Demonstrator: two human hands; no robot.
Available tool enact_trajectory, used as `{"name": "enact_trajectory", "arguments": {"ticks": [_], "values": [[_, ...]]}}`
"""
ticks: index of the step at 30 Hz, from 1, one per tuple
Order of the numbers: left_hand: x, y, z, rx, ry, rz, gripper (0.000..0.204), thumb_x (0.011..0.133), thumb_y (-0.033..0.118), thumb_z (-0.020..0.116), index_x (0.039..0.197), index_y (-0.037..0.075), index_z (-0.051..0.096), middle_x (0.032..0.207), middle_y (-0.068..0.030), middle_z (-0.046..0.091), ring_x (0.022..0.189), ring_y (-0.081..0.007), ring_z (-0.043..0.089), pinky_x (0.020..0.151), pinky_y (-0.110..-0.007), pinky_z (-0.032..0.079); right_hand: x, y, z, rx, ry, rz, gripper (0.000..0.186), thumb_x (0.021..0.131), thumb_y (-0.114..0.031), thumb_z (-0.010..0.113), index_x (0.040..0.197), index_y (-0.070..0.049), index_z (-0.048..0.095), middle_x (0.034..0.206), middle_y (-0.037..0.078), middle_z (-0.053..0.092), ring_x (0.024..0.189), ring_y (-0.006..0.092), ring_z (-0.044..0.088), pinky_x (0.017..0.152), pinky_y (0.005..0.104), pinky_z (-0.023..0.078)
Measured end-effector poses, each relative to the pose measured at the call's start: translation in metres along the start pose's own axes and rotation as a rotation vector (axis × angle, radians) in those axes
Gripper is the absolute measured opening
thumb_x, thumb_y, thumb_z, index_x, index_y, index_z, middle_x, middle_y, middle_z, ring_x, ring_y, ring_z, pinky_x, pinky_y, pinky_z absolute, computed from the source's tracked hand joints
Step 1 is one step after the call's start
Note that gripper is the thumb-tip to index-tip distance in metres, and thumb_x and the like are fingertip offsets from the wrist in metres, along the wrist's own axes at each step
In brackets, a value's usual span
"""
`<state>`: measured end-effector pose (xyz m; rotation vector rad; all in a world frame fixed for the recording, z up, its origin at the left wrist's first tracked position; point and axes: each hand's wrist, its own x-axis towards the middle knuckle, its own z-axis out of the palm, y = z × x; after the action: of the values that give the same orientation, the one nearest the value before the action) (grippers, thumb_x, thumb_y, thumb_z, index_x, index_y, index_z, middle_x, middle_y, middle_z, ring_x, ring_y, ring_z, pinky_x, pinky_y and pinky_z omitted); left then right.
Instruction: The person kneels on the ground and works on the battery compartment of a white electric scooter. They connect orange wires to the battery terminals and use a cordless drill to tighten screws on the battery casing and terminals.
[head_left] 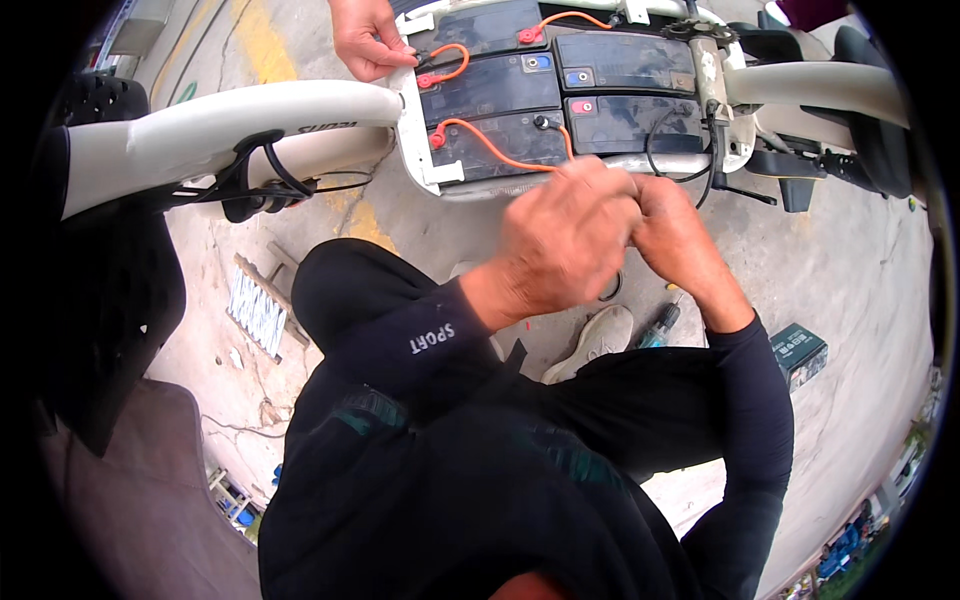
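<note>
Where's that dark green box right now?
In the head view, the dark green box sits on the ground at the right, just outside the person's right sleeve.

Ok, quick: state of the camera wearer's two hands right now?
Left hand: curled, blurred; whether it holds anything can't be told.
Right hand: curled close beside the left, partly hidden; its grip can't be told.

Repair area, concrete ground [850, 285], exposed batteries [495, 88], drill [658, 328]
</note>
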<state>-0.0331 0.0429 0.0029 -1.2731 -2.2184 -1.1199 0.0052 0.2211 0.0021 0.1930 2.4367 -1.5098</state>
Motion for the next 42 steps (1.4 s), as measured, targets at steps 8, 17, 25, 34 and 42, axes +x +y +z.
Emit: {"name": "enact_trajectory", "arguments": {"ticks": [8, 17, 25, 34, 42], "values": [[0.015, -0.035, -0.031, -0.091, -0.494, -0.287, 0.02, 0.088, 0.005, 0.07, 0.108, 0.006, 0.07, 0.103, -0.0158, 0.07, 0.097, -0.035, 0.068, 0.081, -0.043, 0.055, -0.004, -0.024, 0.0, -0.027, 0.128, -0.014, 0.025, 0.091, -0.019, 0.073, 0.09, 0.005, 0.068, 0.072, 0.02, 0.066, 0.068, 0.0284, 0.067, 0.064, 0.0391, 0.051], [0.088, -0.137, -0.091, -0.34, -0.326, -0.652, 0.032, 0.1, 0.017, 0.064, 0.126, -0.001, 0.061, 0.091, -0.0036, 0.064, 0.077, -0.0084, 0.062, 0.068, -0.023, 0.052, 0.047, -0.023, -0.058, 0.451, 0.518, -0.116, 0.035, 0.099, -0.033, 0.065, 0.11, -0.001, 0.071, 0.096, 0.004, 0.073, 0.082, 0.0093, 0.065, 0.076, 0.0251, 0.051], [0.085, -0.174, -0.053, -0.625, -0.118, -0.813, 0.031, 0.098, 0.027, 0.069, 0.112, -0.001, 0.069, 0.073, 0.0063, 0.056, 0.062, -0.0011, 0.046, 0.052, -0.019, 0.032, -0.012, -0.015, -0.107, 0.043, 0.134, 0.053, 0.045, 0.094, -0.04, 0.069, 0.116, -0.001, 0.072, 0.098, 0.002, 0.072, 0.086, 0.0096, 0.063, 0.079, 0.0262, 0.049], [0.097, -0.146, -0.053, -0.391, -0.172, -0.547, 0.03, 0.097, 0.023, 0.072, 0.116, -0.001, 0.068, 0.073, 0.0068, 0.052, 0.062, -0.0016, 0.043, 0.056, -0.017, 0.03, -0.138, 0.131, -0.032, 0.288, -0.28, 0.562, 0.056, 0.096, -0.047, 0.068, 0.127, -0.002, 0.066, 0.112, 0.012, 0.07, 0.099, 0.0202, 0.067, 0.091, 0.0337, 0.054], [0.079, -0.175, -0.099, -0.776, -0.403, -0.766, 0.023, 0.108, 0.023, 0.052, 0.114, 0.002, 0.06, 0.077, 0.003, 0.04, 0.071, -0.008, 0.044, 0.067, -0.025, 0.034, -0.21, 0.256, 0.144, 0.346, 0.216, 0.571, 0.029, 0.096, -0.026, 0.066, 0.11, 0.0, 0.071, 0.094, 0.022, 0.072, 0.088, 0.0373, 0.07, 0.082, 0.0437, 0.055]]}}
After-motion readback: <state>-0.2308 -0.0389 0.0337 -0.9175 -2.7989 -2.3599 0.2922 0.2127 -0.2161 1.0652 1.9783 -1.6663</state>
